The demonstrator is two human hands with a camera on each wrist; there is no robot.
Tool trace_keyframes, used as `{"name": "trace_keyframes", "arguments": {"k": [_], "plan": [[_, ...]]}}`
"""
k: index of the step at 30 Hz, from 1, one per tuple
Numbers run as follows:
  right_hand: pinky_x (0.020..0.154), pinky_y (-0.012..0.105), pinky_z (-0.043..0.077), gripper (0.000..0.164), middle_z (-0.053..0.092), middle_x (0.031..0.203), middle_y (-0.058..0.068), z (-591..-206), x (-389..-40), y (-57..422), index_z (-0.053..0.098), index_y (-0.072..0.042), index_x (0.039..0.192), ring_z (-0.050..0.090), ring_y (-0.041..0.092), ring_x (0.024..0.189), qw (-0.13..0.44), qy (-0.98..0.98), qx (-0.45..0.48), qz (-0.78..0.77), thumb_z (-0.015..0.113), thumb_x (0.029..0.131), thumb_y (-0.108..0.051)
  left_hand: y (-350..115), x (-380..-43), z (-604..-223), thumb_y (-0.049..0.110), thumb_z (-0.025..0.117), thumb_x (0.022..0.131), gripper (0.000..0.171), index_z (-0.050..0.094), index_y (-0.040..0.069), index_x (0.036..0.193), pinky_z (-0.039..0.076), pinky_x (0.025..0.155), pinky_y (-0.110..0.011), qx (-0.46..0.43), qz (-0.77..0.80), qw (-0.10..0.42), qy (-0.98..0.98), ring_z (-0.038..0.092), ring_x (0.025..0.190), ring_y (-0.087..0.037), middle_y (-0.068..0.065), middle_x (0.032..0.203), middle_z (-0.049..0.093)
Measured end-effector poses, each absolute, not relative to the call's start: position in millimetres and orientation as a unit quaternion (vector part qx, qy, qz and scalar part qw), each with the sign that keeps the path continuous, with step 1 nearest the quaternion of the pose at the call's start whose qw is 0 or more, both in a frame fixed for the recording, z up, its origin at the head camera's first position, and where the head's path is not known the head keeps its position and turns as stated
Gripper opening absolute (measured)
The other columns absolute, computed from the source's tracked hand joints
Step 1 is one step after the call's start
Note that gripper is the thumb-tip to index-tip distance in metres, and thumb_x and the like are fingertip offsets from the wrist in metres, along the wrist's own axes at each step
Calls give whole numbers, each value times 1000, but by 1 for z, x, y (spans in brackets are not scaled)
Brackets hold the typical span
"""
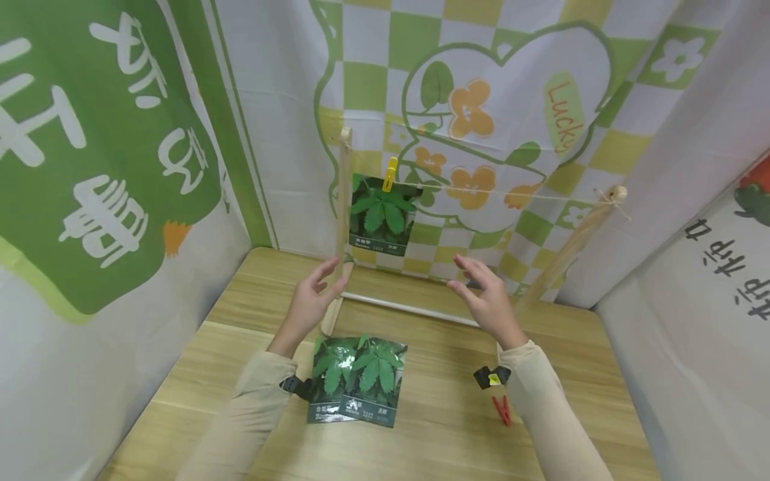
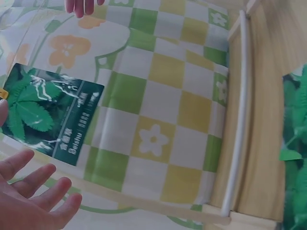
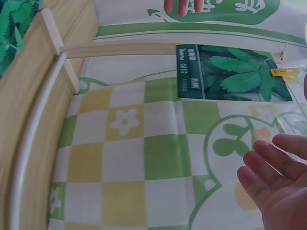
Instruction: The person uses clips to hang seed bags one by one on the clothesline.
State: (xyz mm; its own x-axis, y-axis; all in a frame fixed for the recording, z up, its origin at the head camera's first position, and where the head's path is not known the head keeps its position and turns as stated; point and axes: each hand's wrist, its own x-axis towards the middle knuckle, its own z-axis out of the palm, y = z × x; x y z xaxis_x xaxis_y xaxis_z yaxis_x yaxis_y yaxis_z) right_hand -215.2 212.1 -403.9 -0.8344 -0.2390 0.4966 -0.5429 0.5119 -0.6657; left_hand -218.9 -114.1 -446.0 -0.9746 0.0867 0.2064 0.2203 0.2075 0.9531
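Note:
A green leaf-print packet point(image 1: 382, 217) hangs from a string point(image 1: 499, 192), held by a yellow clothespin point(image 1: 390, 174). My left hand point(image 1: 314, 297) is in the air beside the left wooden post, fingers spread and holding nothing; the left wrist view shows that hand point(image 2: 36, 194) just below the hanging packet point(image 2: 53, 115). Right of the packet, my right hand point(image 1: 483, 297) is raised with relaxed fingers and nothing in them. In the right wrist view its fingers point(image 3: 268, 167) are apart from the packet. Two more leaf-print packets point(image 1: 374, 381) lie overlapping on the table near my left wrist.
A wooden stand holds the string between its left post point(image 1: 343, 200) and right post point(image 1: 568, 250), with a white crossbar point(image 1: 415, 309) low between them. A red clothespin point(image 1: 502, 410) lies on the wooden table point(image 1: 445, 441) near my right forearm. Printed curtains surround the table.

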Motion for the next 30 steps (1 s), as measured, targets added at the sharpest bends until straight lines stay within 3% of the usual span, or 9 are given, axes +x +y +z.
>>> {"name": "trace_keyframes", "arguments": {"k": [2,8,10,13,16,19,25,30], "plan": [[100,39,50,48,60,133,20,-409,-212,215,54,2,134,58,33,121,173,-854,223,437,68,89,-6,-114,-217,-451,22,61,96,56,42,1,144,32,114,-55,-103,-622,50,-774,38,140,-37,-19,152,41],[97,6,41,49,60,130,24,-422,-209,218,55,6,132,58,36,119,179,-846,217,453,69,86,0,-116,-215,-462,23,62,96,55,43,2,144,33,113,-56,-101,-625,44,-773,39,139,-39,-20,151,42],[97,4,39,48,59,129,28,-419,-205,217,54,9,131,58,40,117,180,-845,215,456,69,85,3,-116,-212,-460,22,62,96,56,42,1,144,32,114,-56,-97,-624,39,-774,38,139,-39,-20,151,41],[99,9,42,47,58,128,32,-412,-197,213,54,12,129,57,43,116,172,-852,197,454,68,85,5,-118,-212,-466,24,62,96,57,42,0,144,31,114,-56,-91,-621,34,-778,38,140,-39,-20,151,41],[103,31,47,47,57,130,30,-418,-195,216,53,12,130,57,44,116,158,-858,176,455,67,86,3,-118,-210,-472,25,62,96,58,42,-1,144,32,114,-55,-81,-616,28,-783,39,139,-39,-20,151,41],[103,48,46,48,57,133,26,-438,-200,225,53,8,133,57,39,118,143,-862,160,460,68,87,0,-118,-210,-480,26,63,96,58,43,0,143,34,113,-55,-78,-612,31,-786,40,138,-39,-20,152,41],[100,45,47,47,59,132,22,-455,-196,231,55,2,133,56,36,117,144,-867,151,453,69,89,-7,-119,-207,-489,20,61,96,55,42,0,144,34,112,-56,-79,-605,31,-791,40,138,-39,-19,153,39],[99,52,47,48,59,132,23,-465,-190,237,54,1,135,56,39,117,133,-868,135,459,68,91,-14,-120,-204,-496,23,62,96,55,44,2,143,35,112,-56,-69,-609,29,-790,41,138,-39,-19,150,43]]}}
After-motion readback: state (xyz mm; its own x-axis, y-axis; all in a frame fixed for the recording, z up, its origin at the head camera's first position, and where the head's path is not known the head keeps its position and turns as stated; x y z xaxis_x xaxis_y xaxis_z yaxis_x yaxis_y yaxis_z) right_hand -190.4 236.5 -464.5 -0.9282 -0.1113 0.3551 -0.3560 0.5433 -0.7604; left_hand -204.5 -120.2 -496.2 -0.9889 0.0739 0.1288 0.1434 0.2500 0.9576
